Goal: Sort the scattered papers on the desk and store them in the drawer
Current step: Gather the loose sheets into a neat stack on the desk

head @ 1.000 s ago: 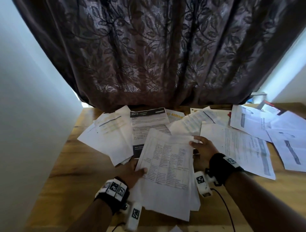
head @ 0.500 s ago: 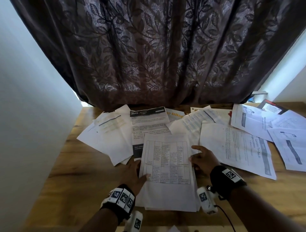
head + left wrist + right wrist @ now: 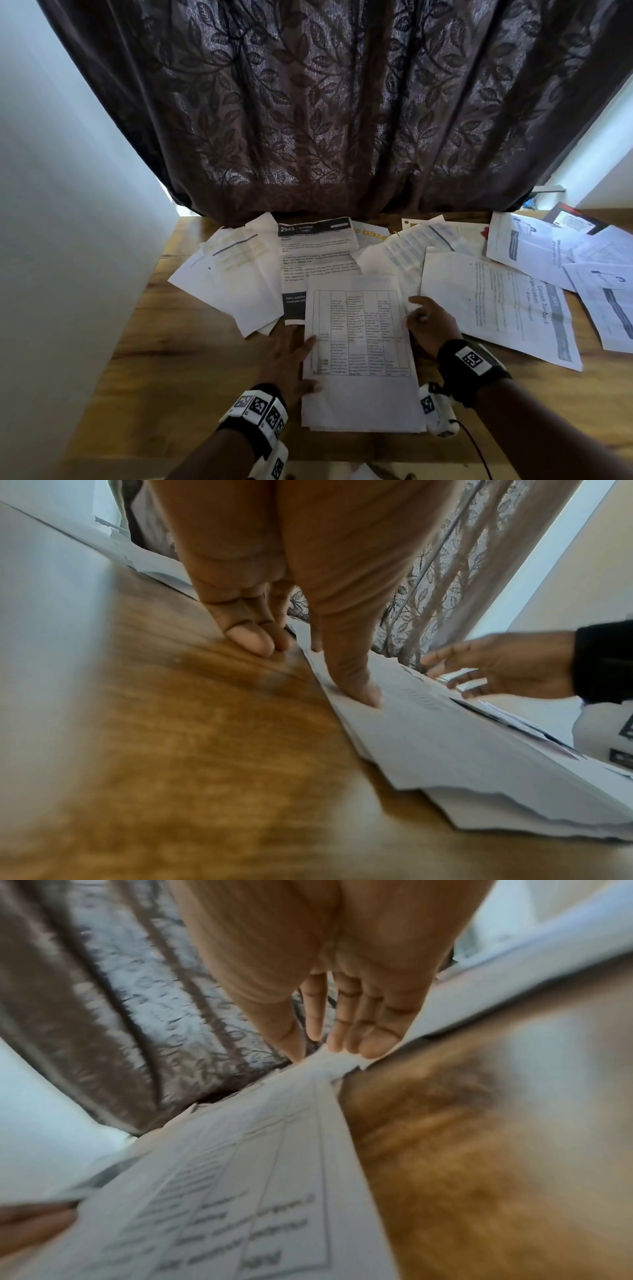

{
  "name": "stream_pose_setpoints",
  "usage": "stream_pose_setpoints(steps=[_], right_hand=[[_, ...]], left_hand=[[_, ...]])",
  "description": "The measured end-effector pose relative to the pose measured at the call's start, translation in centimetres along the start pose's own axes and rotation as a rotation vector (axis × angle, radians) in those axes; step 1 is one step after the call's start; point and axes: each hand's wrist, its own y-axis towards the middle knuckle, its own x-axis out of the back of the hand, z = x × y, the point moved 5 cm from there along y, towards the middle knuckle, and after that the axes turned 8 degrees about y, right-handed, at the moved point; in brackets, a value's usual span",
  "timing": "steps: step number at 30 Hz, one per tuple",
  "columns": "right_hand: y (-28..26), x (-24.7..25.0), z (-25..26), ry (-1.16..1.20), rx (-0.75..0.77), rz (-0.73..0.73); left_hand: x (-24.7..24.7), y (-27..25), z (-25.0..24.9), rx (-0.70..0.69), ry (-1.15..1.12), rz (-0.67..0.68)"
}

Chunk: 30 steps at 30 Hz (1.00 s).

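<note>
A stack of papers (image 3: 359, 346), a printed table on top, lies flat on the wooden desk (image 3: 178, 370) between two bare hands. The left hand (image 3: 286, 359) rests at the stack's 9 o'clock edge, fingers (image 3: 250, 639) straight on the wood, thumb pressing the top sheet. At 3 o'clock the right hand (image 3: 430, 320) meets the far corner — its fingers (image 3: 373, 1039) loosely extended, tips touching paper. More loose sheets (image 3: 496, 305) fan from 10 to 2 o'clock below a leaf-patterned curtain (image 3: 325, 120).
</note>
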Motion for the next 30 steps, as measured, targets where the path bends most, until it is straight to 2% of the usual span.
stream_pose_setpoints(steps=[2,4,5,8,10,11,13,14,16,18,21,22,24,25,26,27,30], right_hand=[[-0.6,-0.4,1.9,-0.094,0.125,-0.057],[-1.8,-2.1,4.8,-0.163,0.307,-0.019],[-2.6,-3.7,6.2,-0.172,0.389,0.055],[-5.4,-9.9,9.1,-0.266,0.553,0.401],[-6.4,-13.7,9.4,-0.493,0.644,0.595],[-6.4,-14.6,9.1,-0.645,0.683,0.639],[-5.0,-14.2,8.3,-0.851,0.692,0.622],[-3.8,-12.9,7.7,-0.878,0.640,0.592],[-0.6,-9.2,5.8,-0.820,0.465,0.521],[2.2,-5.4,3.8,-0.794,0.324,0.432],[3.3,-2.3,2.5,-0.804,0.249,0.363],[2.8,-2.3,2.7,-0.803,0.268,0.368],[0.7,-3.7,3.9,-0.798,0.359,0.423],[-0.9,-4.8,4.6,-0.793,0.421,0.463],[-2.5,-6.1,5.1,-0.787,0.484,0.506],[-4.3,-7.5,5.5,-0.787,0.544,0.549],[-8.3,-10.4,5.2,-0.820,0.661,0.648]], left_hand=[[0.0,0.0,0.1,0.020,0.000,0.020],[0.0,0.0,0.1,0.021,0.010,0.015],[-0.1,0.1,0.2,0.017,0.035,0.015],[-0.8,1.0,0.7,0.066,0.010,0.030],[-1.2,1.4,0.8,0.082,0.039,0.033],[-0.9,1.1,0.5,0.100,0.048,0.025],[-1.3,1.2,0.9,0.149,-0.023,0.074],[-1.1,1.4,0.3,0.073,0.040,0.057],[-0.8,1.5,0.2,0.030,0.055,0.008],[-1.2,1.6,0.8,0.104,-0.176,0.019],[-1.9,1.6,0.8,0.062,-0.126,0.064],[-2.1,1.6,0.6,0.059,-0.144,0.089],[-2.5,1.9,1.7,0.058,-0.137,0.005],[-2.8,2.2,2.1,0.060,-0.182,0.008],[-2.1,1.7,1.2,0.042,-0.175,0.070],[-1.2,1.0,0.3,0.047,-0.090,0.101],[0.0,0.5,-0.1,0.093,0.030,0.012]])
